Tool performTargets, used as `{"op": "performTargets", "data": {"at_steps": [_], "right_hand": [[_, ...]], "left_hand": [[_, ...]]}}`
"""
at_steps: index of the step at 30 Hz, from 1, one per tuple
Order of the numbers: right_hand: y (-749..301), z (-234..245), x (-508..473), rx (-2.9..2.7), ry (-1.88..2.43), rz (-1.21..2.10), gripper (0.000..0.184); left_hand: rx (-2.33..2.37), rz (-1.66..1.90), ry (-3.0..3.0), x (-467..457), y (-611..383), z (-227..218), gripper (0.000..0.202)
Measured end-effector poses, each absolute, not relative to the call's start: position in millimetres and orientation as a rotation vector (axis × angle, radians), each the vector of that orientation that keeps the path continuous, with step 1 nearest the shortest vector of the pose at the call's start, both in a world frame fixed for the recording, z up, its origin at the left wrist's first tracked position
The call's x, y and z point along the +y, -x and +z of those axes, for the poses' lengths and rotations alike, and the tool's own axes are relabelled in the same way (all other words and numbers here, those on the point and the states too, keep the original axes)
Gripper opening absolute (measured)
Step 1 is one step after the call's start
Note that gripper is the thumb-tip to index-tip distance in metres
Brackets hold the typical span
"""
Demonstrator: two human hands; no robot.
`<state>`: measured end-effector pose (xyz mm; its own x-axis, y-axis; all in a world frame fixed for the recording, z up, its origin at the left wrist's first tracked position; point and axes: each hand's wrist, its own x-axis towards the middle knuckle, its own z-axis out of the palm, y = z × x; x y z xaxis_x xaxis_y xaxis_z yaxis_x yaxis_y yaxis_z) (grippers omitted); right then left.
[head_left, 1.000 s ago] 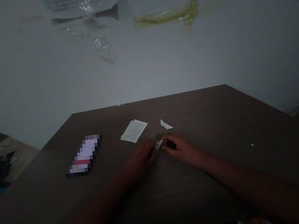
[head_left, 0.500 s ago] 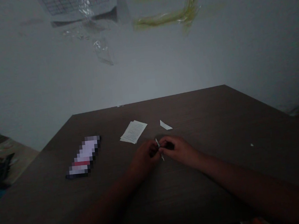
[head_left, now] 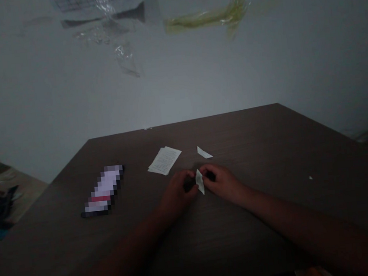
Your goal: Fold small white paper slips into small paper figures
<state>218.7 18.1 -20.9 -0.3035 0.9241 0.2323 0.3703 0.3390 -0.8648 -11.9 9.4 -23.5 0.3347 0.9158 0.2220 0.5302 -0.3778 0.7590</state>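
Note:
A small folded piece of paper (head_left: 200,181) is held upright between my two hands, just above the table. My left hand (head_left: 178,192) pinches its left side with thumb and fingers. On its right side, my right hand (head_left: 221,180) closes thumb and fingertips on the paper. Beyond my hands lies another small folded paper (head_left: 204,152), white and pointed at its ends. A few printed paper sheets (head_left: 164,160) lie overlapped a little past my left hand.
To the left on the dark wooden table (head_left: 255,135) lies a phone (head_left: 103,191) with its screen blurred out. A tiny white scrap (head_left: 310,178) is at the right. Behind the table rises a wall (head_left: 179,86) with taped-up plastic and paper.
The folded paper between my hands has turned from edge-on so that more of its face shows. My fingers have shifted slightly around it; the other things stay in place.

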Motion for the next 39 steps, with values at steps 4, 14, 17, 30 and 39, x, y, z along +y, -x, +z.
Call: {"op": "performTargets", "data": {"at_steps": [4, 14, 17, 30, 39], "right_hand": [[-217, -20, 16, -1.891, 1.175, 0.828, 0.020], [-218, -18, 11, -1.863, 1.320, 0.774, 0.022], [-217, -18, 11, -1.886, 1.341, 0.764, 0.023], [-238, -14, 17, -1.953, 1.117, 0.788, 0.023], [-237, -15, 18, -2.011, 1.050, 0.853, 0.010]], "left_hand": [[1.204, 0.833, -1.997, 6, 10, -19, 0.034], [1.047, 0.835, -2.180, -2, 11, -21, 0.046], [1.047, 0.821, -2.200, -2, 11, -19, 0.047], [1.163, 0.777, -2.105, 10, 24, -9, 0.044], [1.154, 0.761, -2.111, 11, 25, -9, 0.040]]}}
